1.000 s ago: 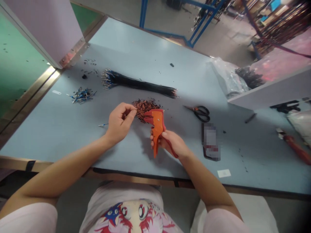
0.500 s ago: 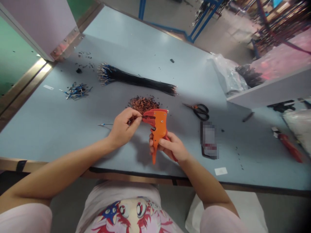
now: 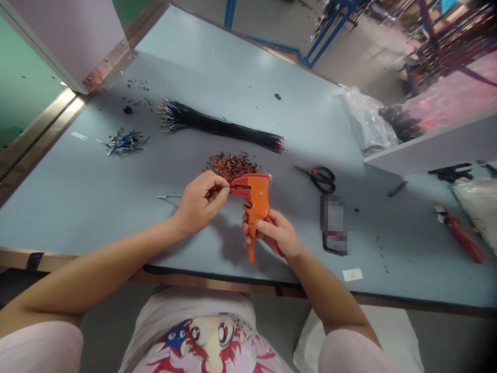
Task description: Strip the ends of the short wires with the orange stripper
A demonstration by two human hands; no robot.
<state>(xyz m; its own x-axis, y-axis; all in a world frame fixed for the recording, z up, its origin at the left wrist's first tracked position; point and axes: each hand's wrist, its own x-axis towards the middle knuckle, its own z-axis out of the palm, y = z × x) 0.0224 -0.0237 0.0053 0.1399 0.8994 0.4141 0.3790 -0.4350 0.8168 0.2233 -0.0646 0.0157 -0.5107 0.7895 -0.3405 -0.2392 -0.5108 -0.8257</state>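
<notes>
Orange on the side, red at the mouth: a tool [image 3: 259, 199], with small round screws and a handle that ends in a point. Black and thin: a wire [image 3: 173, 197], with a blue and silver tip. Under it all, a smooth, pale blue table [image 3: 97, 207]. On top, a heap [image 3: 232, 165] of brown and black bits, a long black bundle [image 3: 225, 128], a small blue and silver pile [image 3: 123, 142], scissors [image 3: 321, 178] and a white card [image 3: 352, 274]. Past the far edge, a grey floor [image 3: 267, 23] and a blue frame [image 3: 230, 13]. Upright in the right hand [image 3: 274, 230], the tool, with fingers wrapped round the handle, near the heap. In the left hand [image 3: 205, 199], the wire, pinched by finger and thumb. Goes into the red mouth on one side, pokes out past the left hand on the other.
</notes>
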